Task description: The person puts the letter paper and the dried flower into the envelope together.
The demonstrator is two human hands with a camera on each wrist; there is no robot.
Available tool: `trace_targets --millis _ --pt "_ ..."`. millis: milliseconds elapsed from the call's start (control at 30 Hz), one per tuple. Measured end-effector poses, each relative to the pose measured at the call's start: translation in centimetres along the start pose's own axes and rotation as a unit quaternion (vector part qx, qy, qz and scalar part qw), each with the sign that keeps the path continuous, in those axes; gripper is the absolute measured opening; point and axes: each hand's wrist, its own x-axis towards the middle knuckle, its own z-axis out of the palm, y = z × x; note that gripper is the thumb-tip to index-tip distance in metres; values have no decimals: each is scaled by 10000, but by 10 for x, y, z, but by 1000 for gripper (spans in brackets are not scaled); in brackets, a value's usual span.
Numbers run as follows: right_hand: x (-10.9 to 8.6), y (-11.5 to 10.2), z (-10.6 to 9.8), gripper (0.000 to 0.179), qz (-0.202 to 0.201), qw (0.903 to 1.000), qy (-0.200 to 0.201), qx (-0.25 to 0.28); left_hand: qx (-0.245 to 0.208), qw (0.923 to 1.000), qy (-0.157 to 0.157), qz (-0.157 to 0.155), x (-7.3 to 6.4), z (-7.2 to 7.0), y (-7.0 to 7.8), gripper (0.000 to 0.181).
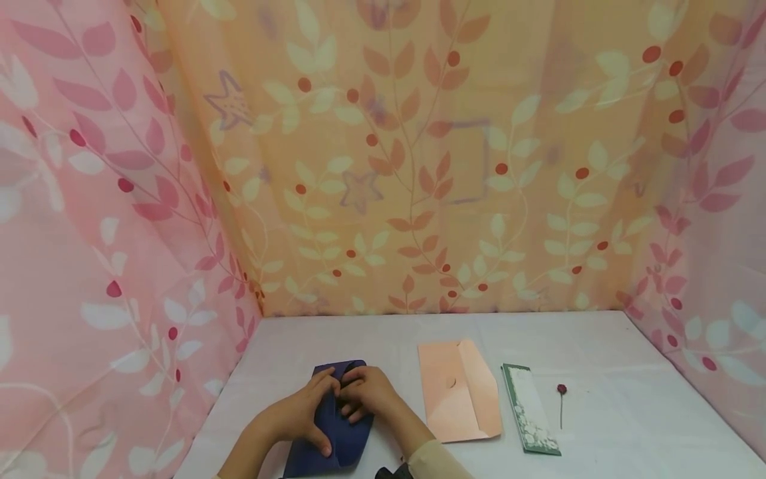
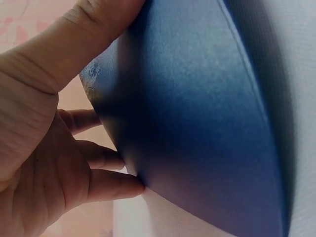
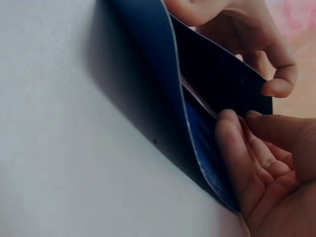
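Note:
A navy blue envelope [image 1: 354, 440] lies at the table's left front, its flap raised on the right side. Across its left part, my left hand [image 1: 302, 409] grips it, thumb toward the near end and fingertips at the far edge; in the left wrist view, its fingers [image 2: 116, 185] touch the envelope's edge. My right hand [image 1: 372, 392] reaches into the opening. Seen from the right wrist, its thumb and index finger pinch at the edge of the dark pocket panel [image 3: 222, 69]. A thin pale strip [image 3: 200, 96] shows inside the opening; what it belongs to is unclear.
Right of the hands lies a peach envelope [image 1: 445, 392] with its flap at the right. Beyond it are a white card with a green floral border [image 1: 529, 409] and a small dark red flower on a stem [image 1: 561, 391]. Patterned curtains [image 1: 419, 166] enclose the white table [image 1: 574, 332].

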Motion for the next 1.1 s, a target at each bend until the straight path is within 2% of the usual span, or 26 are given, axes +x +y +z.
trace_targets --millis 200,567,933,1100 --pt "-7 -8 -6 27 -139 9990 -12 -432 211 9998 34 20 3 1 0 89" --pt "-20 -17 -7 25 -280 9933 140 -1109 158 9999 40 -36 2 3 8 89" --pt "-34 -25 -14 25 -518 9880 88 -1455 215 9996 95 -155 0 4 7 87" --pt "-40 -24 -18 23 -668 9817 108 -1779 179 9996 55 -216 0 4 9 87"
